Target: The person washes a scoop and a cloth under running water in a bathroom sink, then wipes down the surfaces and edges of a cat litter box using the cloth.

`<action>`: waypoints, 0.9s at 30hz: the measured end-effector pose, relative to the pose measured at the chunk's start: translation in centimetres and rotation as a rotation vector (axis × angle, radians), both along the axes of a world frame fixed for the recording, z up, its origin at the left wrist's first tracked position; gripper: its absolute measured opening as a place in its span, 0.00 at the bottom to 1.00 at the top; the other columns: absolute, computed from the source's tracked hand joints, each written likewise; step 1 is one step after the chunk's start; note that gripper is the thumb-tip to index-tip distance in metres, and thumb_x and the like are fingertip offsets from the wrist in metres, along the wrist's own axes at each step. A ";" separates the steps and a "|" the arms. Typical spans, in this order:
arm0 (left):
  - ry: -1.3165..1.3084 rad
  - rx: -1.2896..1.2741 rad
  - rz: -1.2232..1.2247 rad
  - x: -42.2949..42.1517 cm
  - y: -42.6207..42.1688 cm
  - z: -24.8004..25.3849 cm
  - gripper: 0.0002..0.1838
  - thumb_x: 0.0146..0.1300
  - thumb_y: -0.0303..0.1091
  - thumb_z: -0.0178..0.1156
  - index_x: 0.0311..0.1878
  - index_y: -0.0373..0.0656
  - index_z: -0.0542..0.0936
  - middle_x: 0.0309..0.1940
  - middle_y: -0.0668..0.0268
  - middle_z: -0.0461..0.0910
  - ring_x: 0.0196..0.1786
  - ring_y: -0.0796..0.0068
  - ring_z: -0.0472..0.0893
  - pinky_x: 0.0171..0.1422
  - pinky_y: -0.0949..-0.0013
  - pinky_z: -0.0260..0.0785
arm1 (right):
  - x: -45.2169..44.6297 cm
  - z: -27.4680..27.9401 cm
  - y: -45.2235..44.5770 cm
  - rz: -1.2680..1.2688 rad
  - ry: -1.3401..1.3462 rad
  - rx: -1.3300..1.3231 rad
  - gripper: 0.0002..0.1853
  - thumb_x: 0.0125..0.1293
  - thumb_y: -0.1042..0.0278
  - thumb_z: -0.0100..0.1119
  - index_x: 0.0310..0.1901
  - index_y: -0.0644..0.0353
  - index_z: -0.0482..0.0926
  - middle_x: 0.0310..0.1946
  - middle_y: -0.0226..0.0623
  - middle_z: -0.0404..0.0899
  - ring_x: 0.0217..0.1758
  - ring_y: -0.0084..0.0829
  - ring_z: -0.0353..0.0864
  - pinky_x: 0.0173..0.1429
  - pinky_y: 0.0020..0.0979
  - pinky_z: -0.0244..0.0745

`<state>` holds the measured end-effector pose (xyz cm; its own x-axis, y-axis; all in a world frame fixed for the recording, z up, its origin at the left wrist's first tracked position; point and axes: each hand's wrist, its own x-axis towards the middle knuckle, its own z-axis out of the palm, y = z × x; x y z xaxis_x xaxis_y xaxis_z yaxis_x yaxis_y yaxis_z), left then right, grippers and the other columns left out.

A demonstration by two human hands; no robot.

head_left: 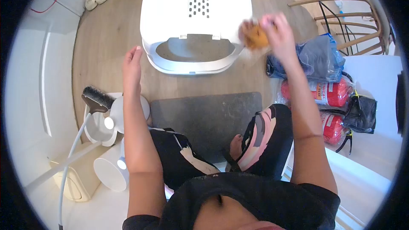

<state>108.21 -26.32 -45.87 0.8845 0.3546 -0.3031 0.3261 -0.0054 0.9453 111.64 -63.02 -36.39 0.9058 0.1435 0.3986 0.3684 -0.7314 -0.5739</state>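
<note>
A white covered litter box [153, 12] stands on the floor in front of me, its front opening facing me and greyish litter [194, 50] showing inside. At its right front corner my right hand [279, 34] grips a blurred orange-brown cloth [255, 37], with the fingers closed on it. The cloth's far edge is smeared by motion, and I cannot tell whether it touches the box. Off the box's left side, my left hand [133, 66] is held up with its fingers extended and nothing in it.
A dark grey mat [204, 110] lies between the box and my knees. To the left are a broom [97, 100], a dustpan [102, 127] and a cream bin [81, 174]. On the right sit wrapped red fire extinguishers [336, 93], a dark plastic bag [319, 59] and a wooden chair [362, 25].
</note>
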 end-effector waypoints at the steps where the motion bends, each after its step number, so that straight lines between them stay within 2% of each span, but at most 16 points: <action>1: 0.009 0.023 -0.009 0.1 -0.3 0.4 0.24 0.65 0.45 0.55 0.55 0.35 0.72 0.51 0.61 0.75 0.58 0.73 0.70 0.64 0.70 0.56 | 2.6 1.0 0.7 0.008 -0.040 -0.027 0.13 0.63 0.57 0.56 0.37 0.59 0.79 0.35 0.41 0.74 0.41 0.40 0.76 0.45 0.33 0.70; 3: 0.020 0.048 -0.016 0.1 -0.6 0.6 0.23 0.65 0.44 0.56 0.55 0.35 0.72 0.51 0.61 0.75 0.58 0.73 0.69 0.64 0.70 0.56 | 6.0 0.8 2.5 0.018 -0.078 -0.052 0.15 0.63 0.55 0.56 0.37 0.60 0.79 0.35 0.41 0.74 0.41 0.40 0.76 0.45 0.34 0.70; 5: -0.013 -0.014 -0.067 0.1 -1.0 0.3 0.23 0.65 0.43 0.55 0.55 0.35 0.73 0.51 0.61 0.75 0.58 0.73 0.70 0.65 0.71 0.56 | 7.2 -0.3 3.9 0.116 0.272 -0.068 0.18 0.62 0.50 0.56 0.38 0.58 0.80 0.35 0.43 0.73 0.41 0.40 0.76 0.45 0.34 0.70; 6: -0.009 -0.008 -0.070 0.1 -1.2 0.5 0.23 0.65 0.43 0.55 0.55 0.35 0.73 0.51 0.61 0.75 0.58 0.73 0.70 0.65 0.71 0.56 | 6.8 -0.7 3.6 0.114 0.276 -0.062 0.18 0.62 0.50 0.56 0.38 0.58 0.80 0.35 0.43 0.73 0.41 0.40 0.76 0.45 0.34 0.70; 8: 0.020 -0.009 -0.010 -0.5 -2.1 1.2 0.23 0.65 0.42 0.55 0.55 0.34 0.73 0.52 0.60 0.75 0.58 0.72 0.70 0.65 0.69 0.57 | 4.3 -1.6 2.8 0.204 0.134 -0.215 0.18 0.61 0.49 0.57 0.39 0.57 0.80 0.36 0.44 0.73 0.41 0.41 0.75 0.46 0.35 0.70; 10: -0.004 0.002 0.029 -1.3 -2.8 1.4 0.23 0.65 0.42 0.55 0.56 0.34 0.73 0.53 0.59 0.75 0.58 0.70 0.71 0.65 0.68 0.58 | 1.2 -3.4 1.3 0.201 0.181 -0.152 0.18 0.60 0.49 0.57 0.38 0.56 0.79 0.36 0.42 0.73 0.42 0.43 0.74 0.48 0.37 0.70; 11: -0.036 0.007 0.055 -1.8 -3.2 1.4 0.24 0.65 0.42 0.56 0.56 0.33 0.72 0.53 0.57 0.74 0.58 0.69 0.71 0.65 0.67 0.58 | -1.5 -3.3 1.1 0.233 0.299 -0.138 0.16 0.59 0.51 0.59 0.36 0.57 0.78 0.36 0.41 0.73 0.43 0.43 0.74 0.49 0.39 0.69; 13: -0.013 0.258 0.071 -4.0 -3.3 1.6 0.25 0.63 0.41 0.57 0.57 0.32 0.72 0.54 0.54 0.74 0.59 0.64 0.71 0.65 0.64 0.59 | -6.6 -6.3 -0.6 0.476 0.393 -0.438 0.15 0.57 0.54 0.61 0.37 0.57 0.79 0.36 0.40 0.73 0.43 0.43 0.74 0.50 0.39 0.69; 15: 0.035 0.202 0.100 -6.8 -3.5 2.0 0.25 0.64 0.40 0.56 0.58 0.33 0.70 0.56 0.54 0.72 0.61 0.65 0.69 0.67 0.65 0.57 | -10.7 -4.2 -1.9 0.249 0.590 -0.337 0.13 0.56 0.58 0.63 0.38 0.57 0.79 0.36 0.40 0.73 0.42 0.42 0.74 0.50 0.37 0.69; 16: 0.088 0.133 0.131 -8.6 -3.4 3.3 0.24 0.65 0.39 0.56 0.60 0.33 0.69 0.58 0.55 0.71 0.62 0.65 0.68 0.68 0.65 0.56 | -11.3 -2.3 -1.9 0.262 0.609 -0.326 0.13 0.56 0.58 0.63 0.38 0.57 0.79 0.36 0.40 0.73 0.42 0.42 0.74 0.50 0.37 0.69; 18: 0.150 0.224 0.063 -12.3 -2.8 7.2 0.25 0.62 0.39 0.58 0.58 0.33 0.70 0.56 0.53 0.72 0.61 0.63 0.70 0.67 0.63 0.58 | -13.0 2.4 -2.0 -0.165 0.570 0.063 0.11 0.58 0.61 0.62 0.37 0.59 0.79 0.35 0.39 0.73 0.42 0.40 0.75 0.49 0.35 0.70; 19: 0.180 0.302 -0.004 -13.2 -2.5 9.4 0.26 0.60 0.39 0.60 0.57 0.33 0.72 0.55 0.50 0.73 0.59 0.61 0.71 0.65 0.62 0.59 | -13.0 4.2 -2.0 -0.160 0.576 0.069 0.11 0.58 0.61 0.62 0.37 0.59 0.79 0.35 0.39 0.73 0.42 0.40 0.75 0.49 0.35 0.70; 22: 0.229 0.256 -0.013 -16.5 -1.0 16.0 0.24 0.60 0.40 0.60 0.54 0.33 0.74 0.53 0.51 0.74 0.58 0.61 0.72 0.64 0.62 0.60 | -13.6 9.9 -1.0 -0.318 0.566 0.229 0.11 0.62 0.61 0.60 0.37 0.60 0.78 0.36 0.37 0.75 0.43 0.36 0.76 0.48 0.33 0.70; 24: 0.257 0.207 0.000 -18.8 -0.7 21.5 0.23 0.60 0.40 0.60 0.54 0.34 0.75 0.53 0.51 0.75 0.58 0.61 0.72 0.64 0.62 0.60 | -14.4 15.3 1.0 -0.412 0.897 0.889 0.13 0.65 0.57 0.58 0.41 0.59 0.77 0.41 0.36 0.76 0.45 0.33 0.76 0.50 0.33 0.70; 25: 0.287 0.165 -0.034 -19.6 -0.9 24.5 0.22 0.60 0.41 0.60 0.54 0.36 0.76 0.53 0.52 0.75 0.58 0.61 0.72 0.64 0.62 0.60 | -14.9 18.3 2.0 -0.393 0.902 0.885 0.13 0.65 0.57 0.58 0.41 0.59 0.77 0.41 0.36 0.76 0.45 0.33 0.76 0.50 0.33 0.70; 27: 0.320 0.119 -0.166 -21.0 -0.5 29.1 0.22 0.60 0.43 0.60 0.56 0.45 0.76 0.54 0.55 0.76 0.60 0.64 0.71 0.65 0.64 0.59 | -16.6 23.9 4.1 -0.317 1.144 1.262 0.18 0.64 0.54 0.59 0.49 0.56 0.75 0.47 0.38 0.76 0.46 0.35 0.75 0.54 0.34 0.70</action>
